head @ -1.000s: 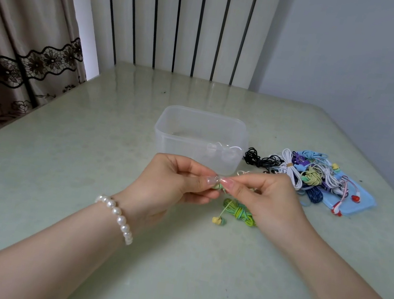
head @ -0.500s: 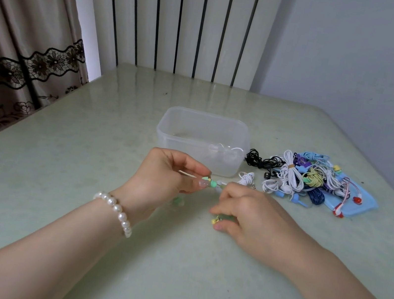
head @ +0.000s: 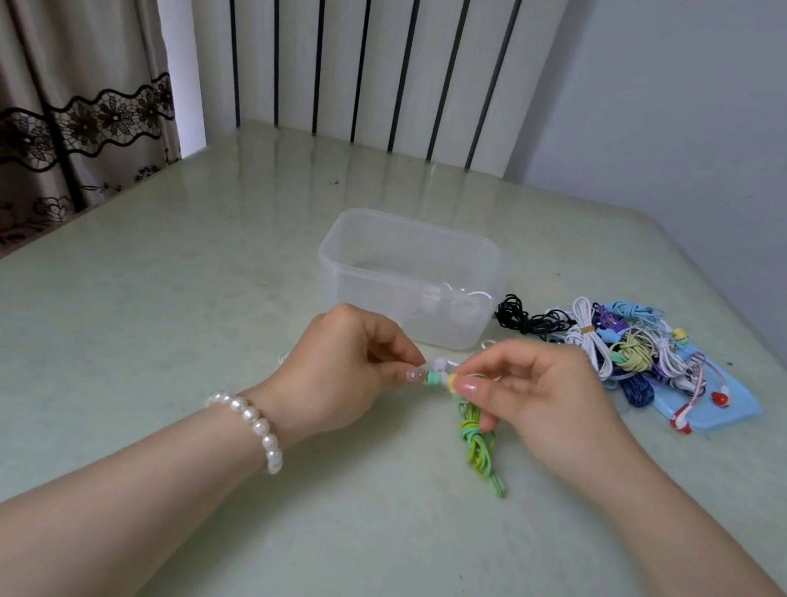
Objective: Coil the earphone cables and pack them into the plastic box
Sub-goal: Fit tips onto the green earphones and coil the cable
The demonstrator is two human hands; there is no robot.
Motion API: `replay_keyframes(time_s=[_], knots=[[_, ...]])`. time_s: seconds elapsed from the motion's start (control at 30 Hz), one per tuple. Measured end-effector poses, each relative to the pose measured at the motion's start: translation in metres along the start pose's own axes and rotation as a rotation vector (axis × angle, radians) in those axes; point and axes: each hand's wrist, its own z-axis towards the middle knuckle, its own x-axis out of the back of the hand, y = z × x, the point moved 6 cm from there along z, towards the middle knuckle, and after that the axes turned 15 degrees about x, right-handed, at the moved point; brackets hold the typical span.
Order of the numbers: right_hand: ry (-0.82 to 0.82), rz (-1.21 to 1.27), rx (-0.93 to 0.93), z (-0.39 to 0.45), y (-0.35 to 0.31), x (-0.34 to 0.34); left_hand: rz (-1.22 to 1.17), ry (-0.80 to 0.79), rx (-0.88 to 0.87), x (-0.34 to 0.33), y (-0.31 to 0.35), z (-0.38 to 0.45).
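A clear plastic box (head: 351, 260) stands mid-table with one white earphone coil (head: 454, 297) showing through its wall. In front of it my left hand (head: 346, 384) pinches the green earbud end of a green-and-yellow earphone cable (head: 479, 443). My right hand (head: 536, 400) pinches the yellow earbud beside it, and the coiled bundle hangs from its fingers down to the table. A pile of earphones (head: 623, 347) in black, white, purple, blue and yellow lies right of the box.
The blue lid (head: 726, 411) lies under the right part of the pile, with a red-and-white earphone (head: 691, 405) on it. A curtain hangs at the left, a striped panel behind the table, and a grey wall at the right.
My right hand went down to the table, then came up again holding the green-and-yellow bundle; the two hands now meet at the earbuds.
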Motion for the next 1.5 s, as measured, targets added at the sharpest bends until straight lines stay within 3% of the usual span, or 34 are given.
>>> replay_keyframes(time_s=[0.13, 0.43, 0.7, 0.83, 0.97, 1.17, 1.37, 1.5], knots=[[0.105, 0.026, -0.056, 0.002, 0.007, 0.01, -0.197, -0.056, 0.079, 0.004, 0.001, -0.002], [0.094, 0.038, -0.014, 0.002, 0.0, 0.007, -0.371, -0.14, 0.034, 0.002, 0.011, -0.011], [-0.04, 0.152, -0.011, 0.001, -0.008, 0.0, -0.434, -0.081, -0.009, 0.006, 0.015, -0.013], [-0.012, 0.206, -0.006, 0.0, -0.007, -0.004, -0.499, -0.024, -0.023, 0.008, 0.018, -0.015], [0.069, 0.252, -0.001, -0.001, -0.004, -0.007, -0.483, 0.018, -0.043, 0.004, 0.018, -0.019], [0.18, 0.225, 0.021, 0.0, -0.001, -0.003, -0.469, -0.05, 0.008, -0.001, 0.015, -0.017], [0.17, 0.196, -0.027, 0.0, 0.001, -0.003, -0.397, -0.177, 0.146, 0.008, 0.01, -0.01], [0.123, 0.131, -0.094, -0.001, 0.006, -0.007, -0.225, -0.172, 0.177, 0.024, 0.005, -0.005]])
